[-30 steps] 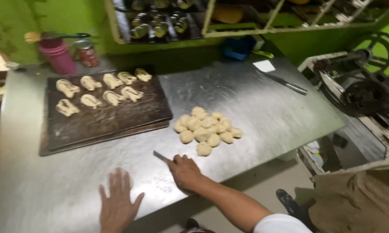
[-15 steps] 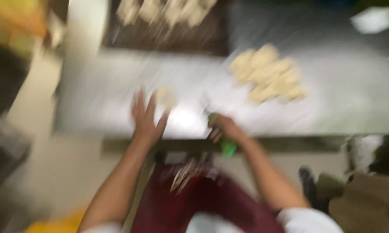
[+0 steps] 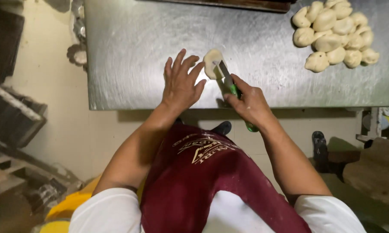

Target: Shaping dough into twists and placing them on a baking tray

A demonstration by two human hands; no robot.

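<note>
The right hand [image 3: 249, 102] is clenched around a green-handled knife [image 3: 231, 86], the handle running back under the palm and poking out below the wrist, the blade pointing up and away across the steel table [image 3: 129, 51]. The blade tip rests on a single flattened piece of dough [image 3: 211, 62] that lies on the table near its front edge, just beyond the fingertips of both hands. The left hand [image 3: 180, 82] lies flat and released on the table, fingers spread, grasping nothing; its forefinger and middle finger reach just beside the left edge of that dough piece (whether they actually touch it is hard to tell).

Well apart to the right, near the far corner of the view, sits a heap of dough balls [image 3: 336, 36], pale and rounded, packed against one another. At the top edge the lip of a dark wooden board [image 3: 237, 4] shows. The person wears a dark red apron [image 3: 203, 181] over a white shirt, seen from above. Left of the table, on the pale floor, stand dark stacked trays [image 3: 13, 116], and a few fluted metal moulds [image 3: 77, 54] hang just beside the table's left edge
</note>
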